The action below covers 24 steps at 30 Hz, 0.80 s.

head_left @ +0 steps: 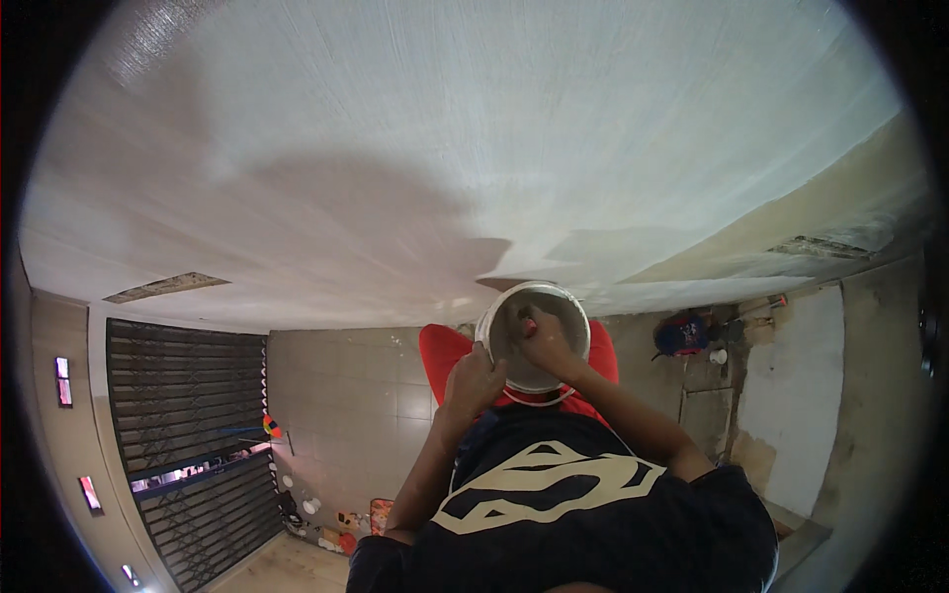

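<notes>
A white bucket (583,331) stands upright close before my body, between my red-clad legs, with its thin handle hanging down on the near side. My left hand (476,378) is closed on the bucket's left rim. Reaching in over the rim from the right, my right hand (552,348) is closed around a red-handled tool (530,326) inside the bucket. The tool's working end is hidden in the bucket, so its kind does not show. What lies at the bottom looks greyish and is hard to make out.
A wall (554,138) with a whitish streaky coat rises ahead, and an uncoated tan strip (791,212) shows at right. A dark folding metal gate (188,385) stands left. On the tiled floor (346,385) lie a dark blue bag (682,336) at right and small items lower left.
</notes>
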### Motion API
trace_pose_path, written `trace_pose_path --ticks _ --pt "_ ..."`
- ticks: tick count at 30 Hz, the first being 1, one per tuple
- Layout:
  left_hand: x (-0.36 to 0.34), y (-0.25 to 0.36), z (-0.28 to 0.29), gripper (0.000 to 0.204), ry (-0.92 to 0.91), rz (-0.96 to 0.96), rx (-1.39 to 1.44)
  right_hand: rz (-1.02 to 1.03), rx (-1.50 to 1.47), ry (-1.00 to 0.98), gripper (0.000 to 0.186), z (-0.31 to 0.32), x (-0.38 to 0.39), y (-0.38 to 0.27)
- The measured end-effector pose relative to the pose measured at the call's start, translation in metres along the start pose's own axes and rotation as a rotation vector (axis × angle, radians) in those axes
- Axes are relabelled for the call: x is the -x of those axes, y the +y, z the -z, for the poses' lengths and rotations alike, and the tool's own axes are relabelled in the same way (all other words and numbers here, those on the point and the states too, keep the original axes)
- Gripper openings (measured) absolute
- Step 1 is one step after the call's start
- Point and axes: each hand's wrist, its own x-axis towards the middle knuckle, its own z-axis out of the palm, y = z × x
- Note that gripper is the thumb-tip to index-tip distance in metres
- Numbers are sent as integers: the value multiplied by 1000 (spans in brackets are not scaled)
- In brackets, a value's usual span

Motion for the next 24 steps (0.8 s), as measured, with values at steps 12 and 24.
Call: trace_pose_path --ticks 12,24 --pt "-2 -7 -4 44 40 -44 22 -230 -118 6 27 70 16 -49" --pt "-6 -4 -2 47 -4 -3 60 -614 -1074 64 23 131 45 9"
